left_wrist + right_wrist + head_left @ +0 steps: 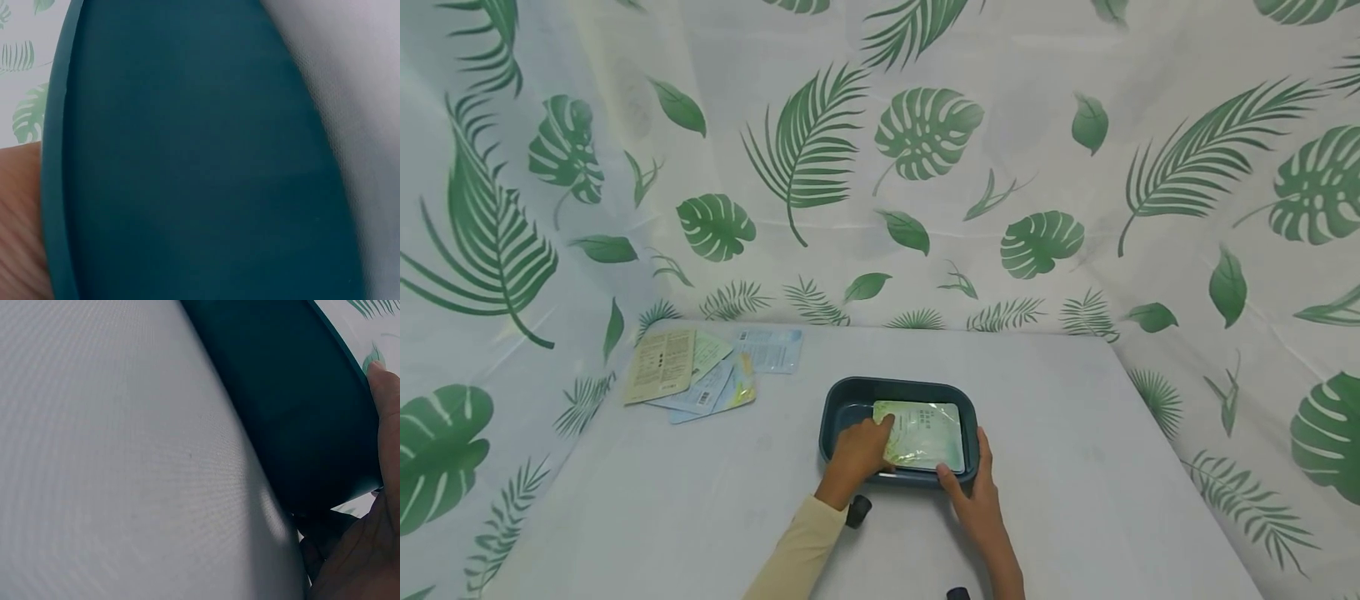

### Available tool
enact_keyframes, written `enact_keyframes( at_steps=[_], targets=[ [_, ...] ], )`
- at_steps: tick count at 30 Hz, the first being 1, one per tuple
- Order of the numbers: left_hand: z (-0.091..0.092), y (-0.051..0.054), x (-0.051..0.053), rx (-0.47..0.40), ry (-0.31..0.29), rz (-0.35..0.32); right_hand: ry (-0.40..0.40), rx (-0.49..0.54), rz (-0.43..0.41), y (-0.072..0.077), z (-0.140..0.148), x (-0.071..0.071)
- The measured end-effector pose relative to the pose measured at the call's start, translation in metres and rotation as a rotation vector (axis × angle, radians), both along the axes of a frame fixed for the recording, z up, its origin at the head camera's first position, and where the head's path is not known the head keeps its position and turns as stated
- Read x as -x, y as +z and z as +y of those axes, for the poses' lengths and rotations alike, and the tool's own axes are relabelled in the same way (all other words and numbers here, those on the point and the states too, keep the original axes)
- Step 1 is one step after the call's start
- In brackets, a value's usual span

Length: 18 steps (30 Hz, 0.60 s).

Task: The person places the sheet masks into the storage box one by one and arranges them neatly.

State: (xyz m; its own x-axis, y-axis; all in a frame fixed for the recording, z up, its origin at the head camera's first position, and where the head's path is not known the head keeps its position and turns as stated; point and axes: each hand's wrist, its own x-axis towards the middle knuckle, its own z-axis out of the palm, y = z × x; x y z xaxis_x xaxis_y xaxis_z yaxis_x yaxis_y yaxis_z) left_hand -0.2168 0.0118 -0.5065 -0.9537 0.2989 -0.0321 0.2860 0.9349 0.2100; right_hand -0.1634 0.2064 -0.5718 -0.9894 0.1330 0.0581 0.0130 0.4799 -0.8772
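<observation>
Your right hand (981, 498) grips the tub (850, 417) at its near right corner, probably to steady it. Packet (928, 433) lies inside the tub's right side; your left hand (859, 448) touches its left edge, can't tell if pinching. Other packets (660, 367) lie left of the tub.

The print on the green packet (925, 437) was too small for reading. The left hand (859, 446) hid, it seemed, some of the packet's left side; both wrist views cut off the tray (898, 383).
</observation>
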Motion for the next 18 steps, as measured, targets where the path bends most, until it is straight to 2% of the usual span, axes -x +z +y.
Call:
enact_keyframes(
  at_steps=[6,14,18],
  targets=[
    [0.0001,-0.006,0.0013,-0.05,0.04,-0.001,0.006,-0.004,-0.004,-0.0018,-0.0003,0.0],
    [-0.0006,-0.0081,0.0016,0.004,-0.037,0.042,0.002,-0.006,0.017,-0.0027,0.0009,-0.0001],
    [-0.0005,-0.0067,0.0025,0.019,-0.05,0.065,-0.002,0.0,0.017,-0.0026,0.0017,0.0011]
  ],
)
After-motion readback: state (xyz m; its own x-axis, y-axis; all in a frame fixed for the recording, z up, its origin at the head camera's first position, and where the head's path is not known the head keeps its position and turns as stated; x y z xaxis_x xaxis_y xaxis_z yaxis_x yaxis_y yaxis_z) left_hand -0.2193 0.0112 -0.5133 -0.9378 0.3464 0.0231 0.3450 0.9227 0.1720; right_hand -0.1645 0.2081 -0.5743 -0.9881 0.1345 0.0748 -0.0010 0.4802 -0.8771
